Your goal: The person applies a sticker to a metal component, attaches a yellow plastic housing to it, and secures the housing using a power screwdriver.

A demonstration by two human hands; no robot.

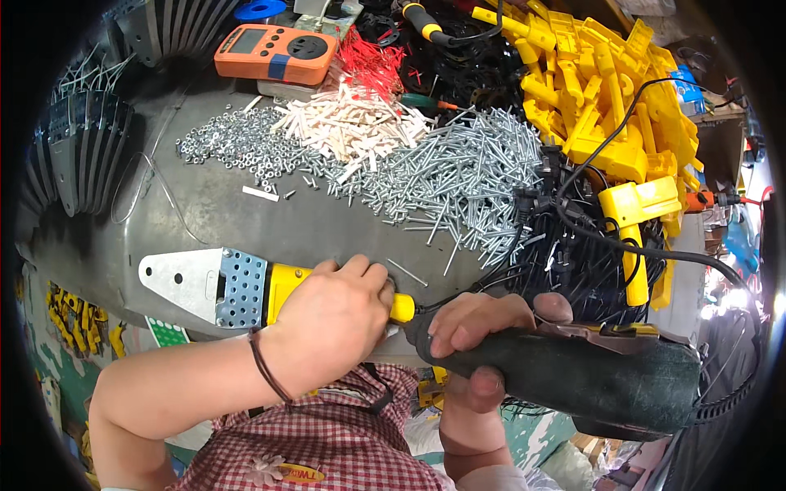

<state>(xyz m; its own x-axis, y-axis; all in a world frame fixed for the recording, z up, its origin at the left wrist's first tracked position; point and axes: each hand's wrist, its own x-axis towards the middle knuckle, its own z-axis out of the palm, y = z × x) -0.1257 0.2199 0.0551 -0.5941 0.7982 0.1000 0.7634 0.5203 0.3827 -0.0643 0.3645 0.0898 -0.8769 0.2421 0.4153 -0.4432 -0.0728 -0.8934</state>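
Observation:
Lying across the near part of the dark table is a yellow-handled pipe welder (pixel 286 285). Its flat silver plate (pixel 184 282) points left, and a perforated metal guard (pixel 243 288) joins plate to handle. My left hand (pixel 332 315) is closed around the yellow handle, whose rounded end and black cord come out on the right. In my right hand (pixel 479 322) is a thick black corded power screwdriver (pixel 573 372), lying nearly level with its narrow end toward the handle. Its tip is hidden near my left hand.
Beyond my hands lie heaps of long screws (pixel 475 168), nuts (pixel 237 143) and white sleeves (pixel 352 123), plus red wire pieces (pixel 368 65). An orange multimeter (pixel 277 54) sits behind. Yellow housings (pixel 606 90) and black cords (pixel 565 270) pile up right; metal plates (pixel 78 151) stand left.

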